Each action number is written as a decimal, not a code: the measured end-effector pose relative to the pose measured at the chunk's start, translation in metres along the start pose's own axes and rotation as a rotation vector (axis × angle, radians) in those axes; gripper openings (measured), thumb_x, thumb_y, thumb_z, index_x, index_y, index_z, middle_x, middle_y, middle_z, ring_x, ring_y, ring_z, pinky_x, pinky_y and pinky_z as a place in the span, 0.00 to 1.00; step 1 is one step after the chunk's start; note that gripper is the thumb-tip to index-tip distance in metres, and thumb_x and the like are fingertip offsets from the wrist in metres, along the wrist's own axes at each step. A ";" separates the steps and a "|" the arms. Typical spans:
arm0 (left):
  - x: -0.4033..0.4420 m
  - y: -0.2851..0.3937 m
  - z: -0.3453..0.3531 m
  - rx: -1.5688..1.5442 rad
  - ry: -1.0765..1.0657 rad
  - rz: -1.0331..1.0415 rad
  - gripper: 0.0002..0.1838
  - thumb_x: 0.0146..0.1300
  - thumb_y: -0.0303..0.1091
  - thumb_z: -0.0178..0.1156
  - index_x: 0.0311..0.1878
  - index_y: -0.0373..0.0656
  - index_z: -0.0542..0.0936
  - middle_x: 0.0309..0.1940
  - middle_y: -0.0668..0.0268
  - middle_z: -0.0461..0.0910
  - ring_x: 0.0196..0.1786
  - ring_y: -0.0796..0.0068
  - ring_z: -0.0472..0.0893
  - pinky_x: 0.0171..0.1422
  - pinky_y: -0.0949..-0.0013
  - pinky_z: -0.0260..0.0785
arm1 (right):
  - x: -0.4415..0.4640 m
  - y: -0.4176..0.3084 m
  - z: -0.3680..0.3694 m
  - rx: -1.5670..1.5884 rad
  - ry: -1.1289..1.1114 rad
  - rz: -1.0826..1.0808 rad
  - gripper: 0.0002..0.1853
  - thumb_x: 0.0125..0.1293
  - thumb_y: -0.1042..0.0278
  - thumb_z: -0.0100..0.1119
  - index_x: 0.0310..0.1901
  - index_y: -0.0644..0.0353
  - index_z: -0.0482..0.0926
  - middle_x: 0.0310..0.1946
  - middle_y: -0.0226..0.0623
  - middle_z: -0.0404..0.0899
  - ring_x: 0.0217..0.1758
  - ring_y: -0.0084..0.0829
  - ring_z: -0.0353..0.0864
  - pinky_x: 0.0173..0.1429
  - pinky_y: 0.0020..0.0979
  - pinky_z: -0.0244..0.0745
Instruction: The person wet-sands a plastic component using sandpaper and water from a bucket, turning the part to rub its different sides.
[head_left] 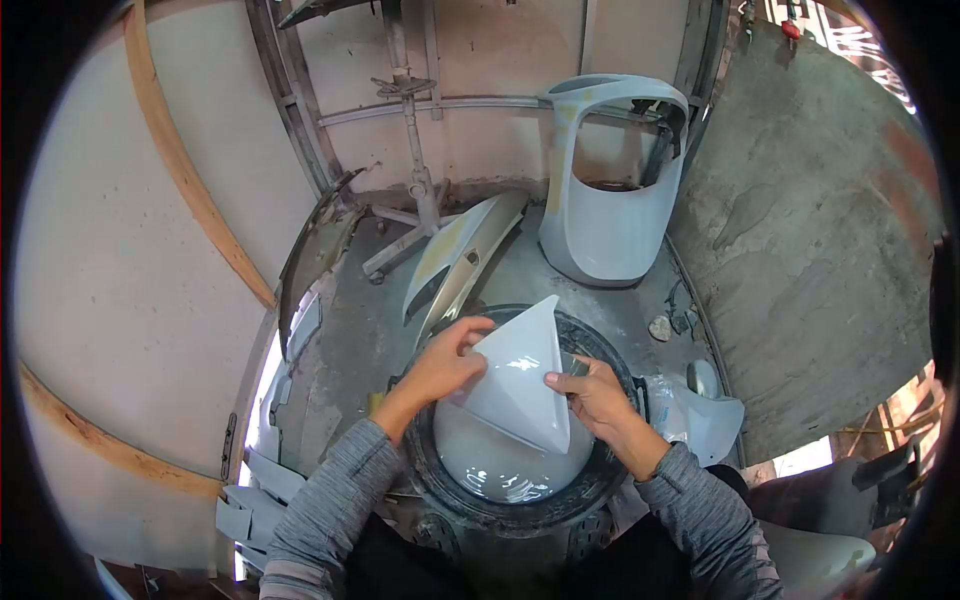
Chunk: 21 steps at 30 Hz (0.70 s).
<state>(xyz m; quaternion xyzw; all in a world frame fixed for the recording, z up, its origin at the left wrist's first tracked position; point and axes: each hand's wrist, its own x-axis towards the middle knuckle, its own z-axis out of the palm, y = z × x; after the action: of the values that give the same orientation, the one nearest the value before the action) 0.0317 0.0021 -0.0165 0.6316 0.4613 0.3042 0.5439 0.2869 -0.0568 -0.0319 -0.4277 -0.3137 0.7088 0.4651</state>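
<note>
A glossy white panel (pixel 522 372), roughly triangular with a folded edge, is tilted in front of me over a round black tub (pixel 425 470) of cloudy whitish water (pixel 500 465). At the panel's left edge is my left hand (pixel 440 370), closed with its fingers bent; the fingertips are partly hidden. My right hand (pixel 600 400) grips the right edge, its thumb on the panel's face. A small greyish-green flat piece (pixel 575 365) shows by the right hand's fingers; I cannot make out what it is.
A large white shell with an opening (pixel 610 235) stands at the back right. Beside it lies a white, yellow-patched curved panel (pixel 450 240). A metal stand (pixel 420 180) rises behind. Plastic scraps (pixel 260 500) are at left, a white part (pixel 710 420) at right, and a grey board (pixel 810 230) leans there.
</note>
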 end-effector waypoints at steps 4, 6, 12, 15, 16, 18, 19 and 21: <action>-0.009 -0.024 0.024 0.174 0.539 0.061 0.45 0.57 0.35 0.72 0.74 0.31 0.61 0.66 0.48 0.72 0.66 0.57 0.75 0.69 0.58 0.70 | 0.005 0.012 0.000 0.288 0.139 -0.090 0.22 0.66 0.82 0.65 0.61 0.70 0.73 0.52 0.45 0.84 0.54 0.34 0.85 0.61 0.37 0.81; -0.020 -0.016 0.045 -0.024 0.529 -0.033 0.51 0.57 0.41 0.75 0.75 0.28 0.57 0.70 0.44 0.66 0.68 0.52 0.73 0.69 0.54 0.70 | 0.008 0.014 -0.001 0.290 0.115 -0.086 0.23 0.68 0.79 0.65 0.63 0.66 0.72 0.54 0.41 0.83 0.57 0.33 0.83 0.62 0.39 0.79; -0.041 -0.016 0.088 -0.859 0.051 -0.396 0.45 0.65 0.42 0.72 0.75 0.32 0.56 0.66 0.51 0.71 0.67 0.57 0.75 0.67 0.51 0.72 | 0.007 0.013 0.008 0.289 0.083 -0.089 0.34 0.67 0.78 0.65 0.72 0.68 0.61 0.61 0.47 0.76 0.62 0.38 0.79 0.68 0.46 0.74; -0.039 -0.012 0.088 -0.906 0.205 -0.293 0.28 0.72 0.42 0.65 0.68 0.44 0.66 0.59 0.64 0.76 0.57 0.71 0.80 0.58 0.61 0.75 | 0.006 0.009 0.010 0.195 0.016 -0.099 0.31 0.66 0.79 0.65 0.70 0.69 0.65 0.59 0.46 0.78 0.58 0.38 0.82 0.63 0.42 0.79; -0.038 -0.005 0.083 -0.905 0.205 -0.293 0.28 0.72 0.42 0.65 0.68 0.44 0.66 0.59 0.64 0.76 0.57 0.71 0.80 0.58 0.61 0.75 | 0.006 0.005 0.008 0.195 0.017 -0.099 0.31 0.66 0.79 0.65 0.70 0.69 0.65 0.59 0.46 0.78 0.58 0.38 0.82 0.63 0.42 0.79; -0.037 0.000 0.072 -0.850 0.292 -0.286 0.27 0.72 0.41 0.65 0.68 0.50 0.67 0.59 0.66 0.76 0.59 0.71 0.78 0.60 0.58 0.73 | 0.006 -0.003 -0.003 -0.346 0.107 0.066 0.27 0.64 0.80 0.64 0.66 0.68 0.71 0.55 0.45 0.80 0.52 0.38 0.85 0.53 0.39 0.83; -0.036 0.000 0.068 -0.881 0.285 -0.283 0.26 0.71 0.40 0.65 0.68 0.52 0.67 0.60 0.67 0.75 0.60 0.70 0.76 0.62 0.56 0.71 | 0.008 -0.001 -0.007 -0.613 0.178 -0.048 0.22 0.63 0.80 0.62 0.60 0.66 0.77 0.50 0.49 0.84 0.46 0.43 0.87 0.48 0.40 0.84; -0.038 0.004 0.064 -0.897 0.316 -0.266 0.27 0.71 0.39 0.65 0.68 0.51 0.67 0.60 0.66 0.75 0.60 0.70 0.77 0.62 0.57 0.71 | 0.000 -0.007 -0.002 -0.869 0.320 -0.282 0.19 0.64 0.80 0.61 0.58 0.65 0.77 0.50 0.51 0.84 0.47 0.46 0.87 0.48 0.40 0.83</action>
<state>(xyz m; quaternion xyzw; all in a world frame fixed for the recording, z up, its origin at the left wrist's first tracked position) 0.0750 -0.0586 -0.0223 0.2171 0.4382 0.4929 0.7196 0.2919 -0.0538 -0.0267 -0.6393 -0.5602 0.3674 0.3776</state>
